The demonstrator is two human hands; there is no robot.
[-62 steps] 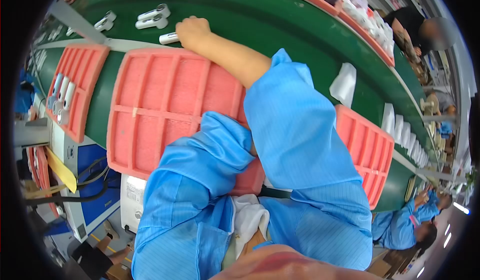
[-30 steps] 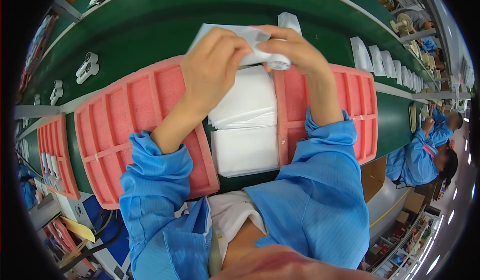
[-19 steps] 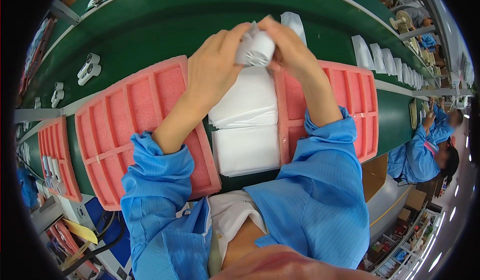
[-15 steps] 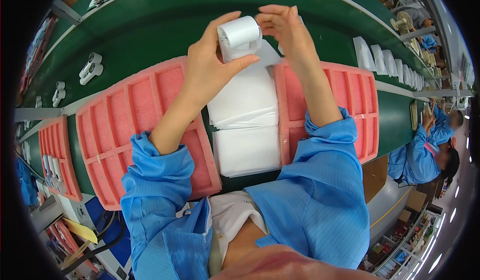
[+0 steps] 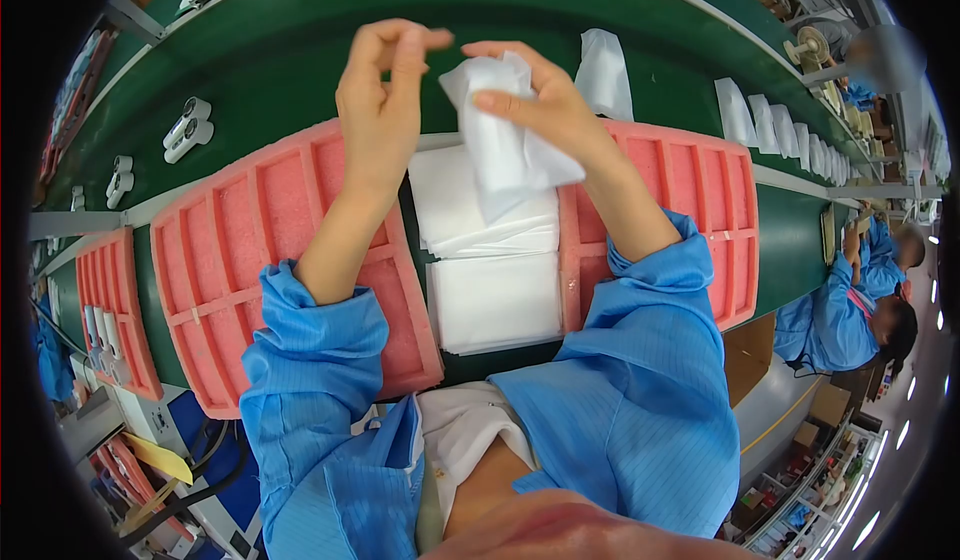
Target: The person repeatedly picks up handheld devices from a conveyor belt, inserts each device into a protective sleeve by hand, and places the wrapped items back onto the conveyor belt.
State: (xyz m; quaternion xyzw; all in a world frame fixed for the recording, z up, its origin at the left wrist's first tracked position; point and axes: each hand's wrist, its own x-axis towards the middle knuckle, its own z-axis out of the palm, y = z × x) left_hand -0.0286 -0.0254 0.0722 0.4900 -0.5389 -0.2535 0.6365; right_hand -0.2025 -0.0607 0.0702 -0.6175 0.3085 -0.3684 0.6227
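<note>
Pink foam makes the small tray at far left, holding pale cylindrical devices; larger trays flank white sheets. The right hand grips a white-wrapped bundle above them. The left hand, loosely open, has released it since the last frame.
</note>
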